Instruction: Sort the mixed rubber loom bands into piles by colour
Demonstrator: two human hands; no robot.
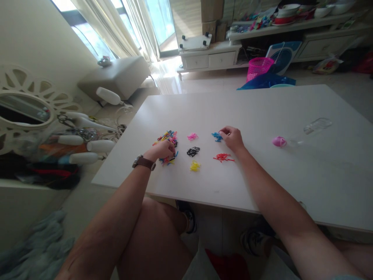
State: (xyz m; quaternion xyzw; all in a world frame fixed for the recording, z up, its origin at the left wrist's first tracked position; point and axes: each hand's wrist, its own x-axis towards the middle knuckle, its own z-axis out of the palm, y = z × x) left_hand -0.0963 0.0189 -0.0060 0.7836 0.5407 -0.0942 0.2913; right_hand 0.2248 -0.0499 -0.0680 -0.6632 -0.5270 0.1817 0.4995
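My left hand (164, 150) is at a mixed-colour pile of small rubber bands (167, 137), its fingers pinched together. A blue piece (176, 154) shows by its fingertips; I cannot tell if it is gripped. My right hand (232, 137) reaches the edge of a pile of blue rubber bands (217, 136), thumb and fingers closed, and what they hold is too small to make out. Between the hands lie separate piles of pink bands (192, 136), black bands (193, 151) and yellow bands (195, 166). Red bands (223, 157) lie below the blue ones.
The white table (186, 112) spans the view. To the right lie a pink egg-shaped object (279, 141) and a clear plastic container (317, 125). Beyond the table stand a pink basket (258, 68) and a low white cabinet (208, 58). A white lamp-like fixture (100, 146) is beside the left edge.
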